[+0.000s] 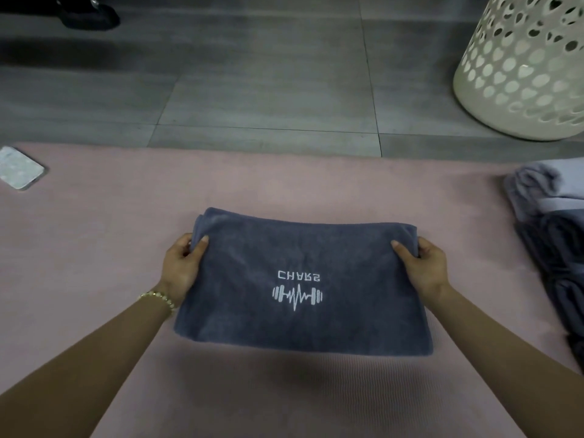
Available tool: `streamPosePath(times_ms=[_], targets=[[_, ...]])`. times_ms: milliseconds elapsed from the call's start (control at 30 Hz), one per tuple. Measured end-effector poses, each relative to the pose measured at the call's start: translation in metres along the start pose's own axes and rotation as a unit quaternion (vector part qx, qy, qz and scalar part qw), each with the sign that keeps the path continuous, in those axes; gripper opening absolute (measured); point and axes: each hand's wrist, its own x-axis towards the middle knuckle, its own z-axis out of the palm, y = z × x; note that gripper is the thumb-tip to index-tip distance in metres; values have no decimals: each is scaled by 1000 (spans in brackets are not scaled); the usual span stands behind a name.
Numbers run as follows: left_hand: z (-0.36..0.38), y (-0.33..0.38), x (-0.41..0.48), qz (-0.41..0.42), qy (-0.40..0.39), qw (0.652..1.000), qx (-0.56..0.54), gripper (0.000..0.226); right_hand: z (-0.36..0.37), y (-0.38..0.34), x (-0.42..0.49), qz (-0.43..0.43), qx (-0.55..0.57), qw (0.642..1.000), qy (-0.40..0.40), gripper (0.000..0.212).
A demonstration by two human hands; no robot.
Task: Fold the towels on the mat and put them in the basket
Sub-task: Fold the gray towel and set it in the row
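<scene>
Head view, left hand: I see the left hand (183, 263) gripping the towel's left edge, with the thumb lying on top and the fingers curled round under the fold.
Right hand: the right hand (423, 263) grips the opposite edge the same way, thumb on top and fingers wrapped under.
Towel: the dark blue-grey folded towel (303, 248) lies flat between the two hands. Its white logo (297, 292), a barbell with a pulse line, faces up, nearer the wearer than the thumbs.
Mat: the pink mat (126, 232) lies under the towel and both forearms.
Basket: the white perforated basket (521, 74) stands on the grey floor (252, 90), well beyond the right hand and off to its right.
Pile: a heap of unfolded towels (550, 232), pale and dark, sits on the mat to the right of the right hand, apart from it.
Bracelet: I see a gold beaded bracelet (158, 298) on the left wrist.
Pale flat thing: this small pale object (19, 167) lies well to the left of the left hand. It may be a phone, but I cannot tell.
</scene>
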Motion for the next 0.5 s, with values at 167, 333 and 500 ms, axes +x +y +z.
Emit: streamPosePath(times_ms=[167, 333, 500], targets=[[3, 5, 12, -61, -12, 998, 28, 17, 8, -1, 12, 49, -46, 998, -2, 19], [-15, 11, 9, -141, -114, 965, 191, 41, -13, 4, 3, 121, -107, 984, -70, 34], [-41, -4, -24, -178, -235, 925, 240, 28, -50, 22, -34, 196, -115, 946, -231, 41]])
